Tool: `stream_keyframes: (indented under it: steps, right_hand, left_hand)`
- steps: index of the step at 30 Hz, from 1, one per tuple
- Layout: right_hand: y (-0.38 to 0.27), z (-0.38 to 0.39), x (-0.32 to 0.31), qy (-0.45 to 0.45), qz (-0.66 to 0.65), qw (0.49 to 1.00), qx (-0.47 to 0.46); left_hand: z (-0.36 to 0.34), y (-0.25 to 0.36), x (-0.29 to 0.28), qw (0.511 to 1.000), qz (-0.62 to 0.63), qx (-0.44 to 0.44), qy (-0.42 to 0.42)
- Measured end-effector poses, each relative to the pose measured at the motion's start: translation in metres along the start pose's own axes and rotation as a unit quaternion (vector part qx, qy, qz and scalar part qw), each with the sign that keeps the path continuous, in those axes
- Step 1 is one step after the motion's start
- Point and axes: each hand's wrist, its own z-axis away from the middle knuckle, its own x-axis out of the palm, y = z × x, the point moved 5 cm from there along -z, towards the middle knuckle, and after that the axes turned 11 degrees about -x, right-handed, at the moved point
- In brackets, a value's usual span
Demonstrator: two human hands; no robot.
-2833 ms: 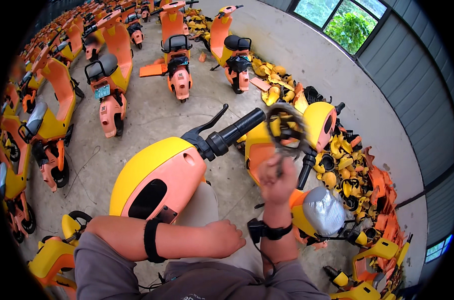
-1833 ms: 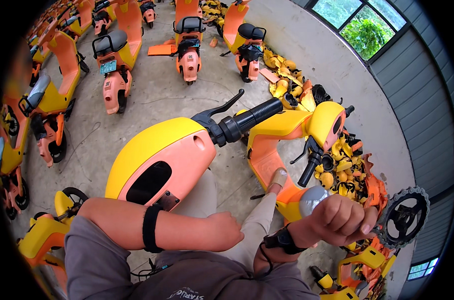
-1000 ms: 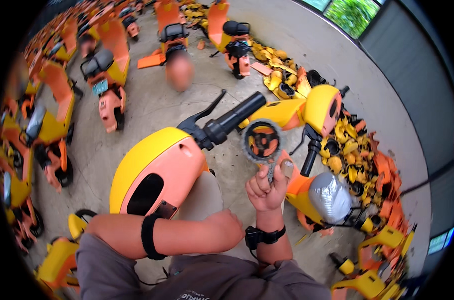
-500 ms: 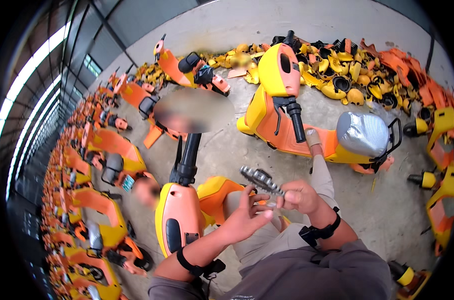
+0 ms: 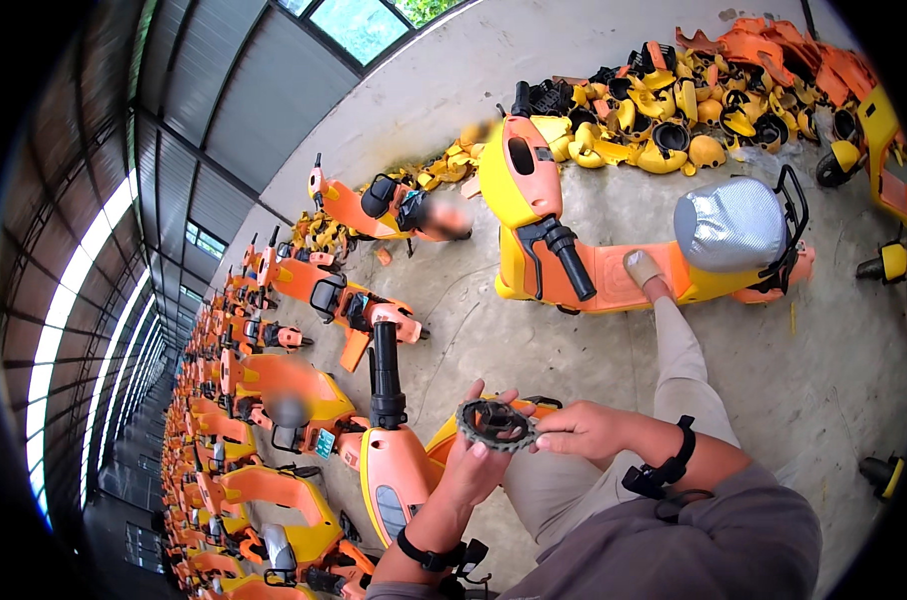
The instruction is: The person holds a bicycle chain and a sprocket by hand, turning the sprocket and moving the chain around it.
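Observation:
A dark toothed sprocket wheel [image 5: 495,424] is held flat between both hands in front of my chest. My left hand [image 5: 475,457] grips its near-left rim from below, fingers curled over the teeth. My right hand [image 5: 581,431] pinches its right rim. Just to the left stands the orange and yellow scooter [image 5: 394,470] I sit against, its black handlebar grip [image 5: 386,370] pointing up. My leg stretches forward and my shoe [image 5: 642,268] rests on the footboard of a second scooter [image 5: 614,262] with a silver-covered seat [image 5: 730,224].
A heap of yellow and orange plastic scooter shells [image 5: 674,100] lies along the back wall. Rows of orange and yellow scooters [image 5: 274,400] fill the hall to the left. Bare concrete floor [image 5: 814,360] lies to the right, with scooter parts at its edge.
The view has swung left and the sprocket, earlier swung about by my right hand alone, is now held low and flat with both hands on it.

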Motion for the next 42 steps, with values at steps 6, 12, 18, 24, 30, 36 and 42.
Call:
stream_keyframes:
  steps: [6, 12, 18, 24, 30, 36, 42]
  right_hand:
    - [0.007, 0.001, 0.004, -0.017, 0.014, 1.000, -0.006]
    - [0.013, -0.001, 0.011, -0.012, 0.051, 0.999, 0.007]
    - [0.032, -0.003, 0.018, -0.047, 0.087, 0.995, 0.032]
    - [0.033, 0.000, 0.023, -0.015, -0.016, 0.998, 0.053]
    - [0.040, 0.001, 0.025, 0.016, -0.087, 0.996, 0.031]
    - [0.064, 0.008, 0.031, 0.019, -0.118, 0.984, 0.131]
    - [0.056, 0.006, 0.028, 0.043, -0.053, 0.997, 0.030]
  left_hand:
    - [0.002, 0.000, 0.003, 0.998, -0.057, 0.042, 0.003]
    - [0.002, 0.003, 0.001, 0.991, -0.106, 0.051, 0.065]
    - [0.006, 0.008, 0.007, 0.954, -0.266, 0.099, 0.093]
    - [0.010, 0.000, 0.017, 0.915, -0.374, 0.145, 0.045]
    - [0.007, -0.002, 0.010, 0.923, -0.358, 0.131, 0.054]
    - [0.008, -0.003, 0.018, 0.930, -0.342, 0.119, 0.055]
    - [0.005, -0.004, 0.016, 0.943, -0.310, 0.106, 0.061]
